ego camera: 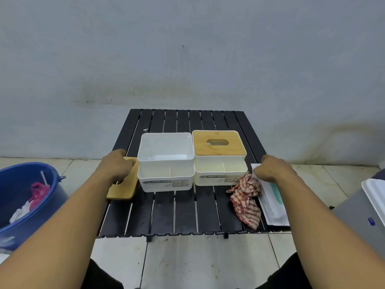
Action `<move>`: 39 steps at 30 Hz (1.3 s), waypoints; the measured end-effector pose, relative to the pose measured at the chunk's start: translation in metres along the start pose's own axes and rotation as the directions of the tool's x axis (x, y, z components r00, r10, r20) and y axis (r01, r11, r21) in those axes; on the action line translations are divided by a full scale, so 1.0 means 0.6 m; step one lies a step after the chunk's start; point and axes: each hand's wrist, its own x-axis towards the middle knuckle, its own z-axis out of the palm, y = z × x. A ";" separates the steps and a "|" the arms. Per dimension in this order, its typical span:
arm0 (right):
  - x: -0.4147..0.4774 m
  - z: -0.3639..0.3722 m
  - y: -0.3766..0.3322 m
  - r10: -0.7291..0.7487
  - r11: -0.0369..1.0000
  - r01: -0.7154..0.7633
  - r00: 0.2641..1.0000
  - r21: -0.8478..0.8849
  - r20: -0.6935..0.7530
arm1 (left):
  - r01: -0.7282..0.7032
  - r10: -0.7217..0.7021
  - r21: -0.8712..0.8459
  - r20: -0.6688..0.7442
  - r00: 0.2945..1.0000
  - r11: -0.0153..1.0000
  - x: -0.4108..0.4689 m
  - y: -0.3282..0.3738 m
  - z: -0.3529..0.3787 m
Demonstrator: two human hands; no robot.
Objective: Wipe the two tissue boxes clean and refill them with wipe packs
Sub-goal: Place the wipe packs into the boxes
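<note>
- The refill of the left tissue box [166,163] is judged to be the step in hand. This box stands open and empty, and its bamboo lid [125,191] lies flat on the table [183,211].
- The left hand [119,165] is held over the far part of that lid with its fingers curled. Whether the lid is actually gripped cannot be told.
- The right hand [269,170] is set at the far end of the wipe pack [275,207], fingers bent down towards it. A firm hold cannot be confirmed.
- The open box is found just beside the left hand, on its inner side. The pack runs from under the right hand back towards the wrist and forearm.
- The right tissue box [220,180], with its own lid [218,146] on, stands just inside the right hand, touching or nearly touching the open box.
- The checked cloth [245,197] is bunched between the right hand's wrist and the closed box, touching the pack's edge.
- For the next move, it is judged that the pack must be taken up securely and carried inward, past the closed box, then lowered flat into the open one.
- The lid would then be replaced. The closed box is yet to be opened.
</note>
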 end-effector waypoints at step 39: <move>-0.174 -0.095 -0.202 -0.716 0.682 0.726 0.639 -0.086 -0.280 | 0.075 0.194 -0.895 0.176 0.965 0.439 -0.111 0.165 -0.020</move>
